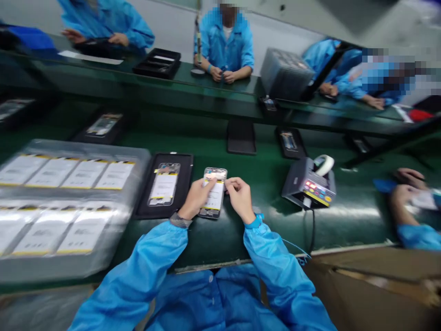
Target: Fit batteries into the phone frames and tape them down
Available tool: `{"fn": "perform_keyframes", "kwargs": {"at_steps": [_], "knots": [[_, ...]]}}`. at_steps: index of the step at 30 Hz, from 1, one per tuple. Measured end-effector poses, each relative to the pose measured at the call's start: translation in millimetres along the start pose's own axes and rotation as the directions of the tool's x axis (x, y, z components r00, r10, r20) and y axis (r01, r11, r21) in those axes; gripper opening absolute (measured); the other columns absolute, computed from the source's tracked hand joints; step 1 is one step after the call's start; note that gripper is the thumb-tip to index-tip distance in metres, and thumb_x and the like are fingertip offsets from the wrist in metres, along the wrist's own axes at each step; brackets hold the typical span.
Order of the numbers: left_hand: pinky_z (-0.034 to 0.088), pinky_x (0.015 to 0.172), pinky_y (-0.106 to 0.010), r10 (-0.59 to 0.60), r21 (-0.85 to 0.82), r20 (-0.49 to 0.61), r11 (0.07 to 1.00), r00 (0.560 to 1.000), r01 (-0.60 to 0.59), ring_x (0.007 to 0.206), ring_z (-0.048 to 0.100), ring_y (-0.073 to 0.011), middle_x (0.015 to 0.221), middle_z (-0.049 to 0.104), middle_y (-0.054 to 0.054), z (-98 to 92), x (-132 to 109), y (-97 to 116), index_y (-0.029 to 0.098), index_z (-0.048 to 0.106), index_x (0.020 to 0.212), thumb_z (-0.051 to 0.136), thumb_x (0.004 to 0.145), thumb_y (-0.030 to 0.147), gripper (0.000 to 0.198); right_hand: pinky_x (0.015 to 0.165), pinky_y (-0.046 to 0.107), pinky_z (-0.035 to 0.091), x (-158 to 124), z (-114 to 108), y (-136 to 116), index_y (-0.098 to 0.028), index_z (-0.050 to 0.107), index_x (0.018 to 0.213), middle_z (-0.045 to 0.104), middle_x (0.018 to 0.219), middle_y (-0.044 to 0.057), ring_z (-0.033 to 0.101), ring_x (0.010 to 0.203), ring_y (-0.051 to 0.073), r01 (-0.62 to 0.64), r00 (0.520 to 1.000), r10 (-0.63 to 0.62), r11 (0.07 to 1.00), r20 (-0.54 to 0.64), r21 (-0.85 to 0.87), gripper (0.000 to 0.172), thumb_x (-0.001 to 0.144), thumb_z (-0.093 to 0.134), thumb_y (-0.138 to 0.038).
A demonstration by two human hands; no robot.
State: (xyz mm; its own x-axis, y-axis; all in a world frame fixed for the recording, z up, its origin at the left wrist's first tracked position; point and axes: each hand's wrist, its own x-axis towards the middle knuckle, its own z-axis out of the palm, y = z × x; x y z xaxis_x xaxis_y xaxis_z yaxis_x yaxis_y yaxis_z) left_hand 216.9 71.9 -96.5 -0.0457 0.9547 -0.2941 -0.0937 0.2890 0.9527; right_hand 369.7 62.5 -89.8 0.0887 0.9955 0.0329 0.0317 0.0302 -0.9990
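Centre of the belt: an open phone (214, 195), back cover off and its white battery label showing, lies flat on the green conveyor belt (265, 177) right in front of the person. The left hand (197, 198) is on it, fingers curled over the left edge and laid across the label, gripping the frame. The right hand (241, 196) comes in from the other side, thumb and forefinger pinched close together at the upper right edge. The blur makes it hard to say whether they nip the frame itself or some small part.

Just left of the phone sits a black tray (186, 161) with a second phone (163, 185) lying open in it. Further left, a plastic-wrapped tray (143, 158) holds rows of batteries (86, 174). To the right stands a tape dispenser (308, 187), and beyond it a co-worker's hand (408, 177). Across the belt sits a person in a blue coat (227, 46).
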Motion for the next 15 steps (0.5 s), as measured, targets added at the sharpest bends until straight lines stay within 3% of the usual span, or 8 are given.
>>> {"fn": "perform_keyframes", "kwargs": {"at_steps": [2,4,7,9,10,12,15], "knots": [[0.044,0.046,-0.022,-0.06,-0.062,-0.034,0.996,0.998,0.057,0.053,0.059,-0.0143,0.067,0.067,-0.003,-1.0,3.0,0.1,0.013,0.07,0.087,0.083,0.068,0.065,0.057,0.06,0.028,0.05,-15.4,-33.7,-8.8,-0.02,0.069,0.082,0.069,0.066,0.002,0.064,0.061,0.018,-0.007,0.993,0.001,0.999,-0.117,-0.054,0.026,0.083,0.072,-0.045],[0.05,0.049,-0.024,-0.114,-0.147,-0.043,0.983,0.993,0.107,0.057,0.063,-0.0159,0.071,0.07,-0.004,-1.7,5.4,2.1,0.013,0.07,0.093,0.084,0.071,0.059,0.053,0.056,0.028,0.049,-37.8,-80.3,-16.9,-0.019,0.072,0.083,0.069,0.063,0.003,0.062,0.056,0.018,-0.042,0.955,0.017,0.996,-0.297,-0.076,0.024,0.08,0.074,-0.043],[0.056,0.054,-0.025,-0.185,-0.226,0.026,0.956,0.982,0.186,0.063,0.069,-0.0183,0.077,0.073,-0.006,-1.9,5.5,7.9,0.013,0.07,0.097,0.084,0.075,0.04,0.038,0.05,0.026,0.043,-69.5,-155.2,-24.9,-0.016,0.074,0.08,0.068,0.06,0.004,0.058,0.05,0.016,-0.072,0.79,0.003,0.994,-0.614,-0.087,0.029,0.072,0.08,-0.044],[0.06,0.06,-0.026,-0.204,-0.237,0.128,0.944,0.97,0.23,0.07,0.072,-0.02,0.083,0.076,-0.007,-1.8,3.5,11.2,0.011,0.072,0.101,0.083,0.072,0.025,0.033,0.046,0.025,0.038,-79.7,-194.1,-26.7,-0.015,0.073,0.074,0.068,0.059,0.006,0.054,0.047,0.015,-0.101,0.691,0.007,0.991,-0.723,-0.087,0.034,0.065,0.084,-0.046],[0.061,0.062,-0.027,-0.204,-0.236,0.173,0.941,0.964,0.241,0.074,0.073,-0.0208,0.086,0.077,-0.008,-1.6,2.3,11.9,0.011,0.072,0.102,0.082,0.071,0.02,0.034,0.044,0.025,0.036,-80.8,-207.9,-26.7,-0.014,0.073,0.071,0.068,0.058,0.006,0.053,0.046,0.015,-0.125,0.67,0.03,0.99,-0.741,-0.073,0.036,0.062,0.085,-0.046],[0.063,0.067,-0.028,-0.188,-0.232,0.227,0.943,0.955,0.241,0.079,0.075,-0.0222,0.093,0.078,-0.01,-1.4,0.3,11.5,0.01,0.072,0.104,0.081,0.07,0.017,0.036,0.042,0.025,0.035,-77.5,-224.2,-25.6,-0.014,0.072,0.068,0.068,0.058,0.008,0.053,0.045,0.015,-0.169,0.68,0.099,0.985,-0.727,-0.024,0.039,0.056,0.088,-0.047],[0.063,0.071,-0.03,-0.155,-0.227,0.247,0.95,0.957,0.213,0.082,0.076,-0.0233,0.096,0.078,-0.01,-2.0,-0.7,7.0,0.01,0.071,0.107,0.084,0.068,0.019,0.042,0.041,0.025,0.036,-67.8,-228.7,-23.2,-0.013,0.073,0.068,0.069,0.058,0.009,0.054,0.044,0.015,-0.195,0.717,0.158,0.981,-0.679,0.022,0.042,0.054,0.091,-0.048]]}}
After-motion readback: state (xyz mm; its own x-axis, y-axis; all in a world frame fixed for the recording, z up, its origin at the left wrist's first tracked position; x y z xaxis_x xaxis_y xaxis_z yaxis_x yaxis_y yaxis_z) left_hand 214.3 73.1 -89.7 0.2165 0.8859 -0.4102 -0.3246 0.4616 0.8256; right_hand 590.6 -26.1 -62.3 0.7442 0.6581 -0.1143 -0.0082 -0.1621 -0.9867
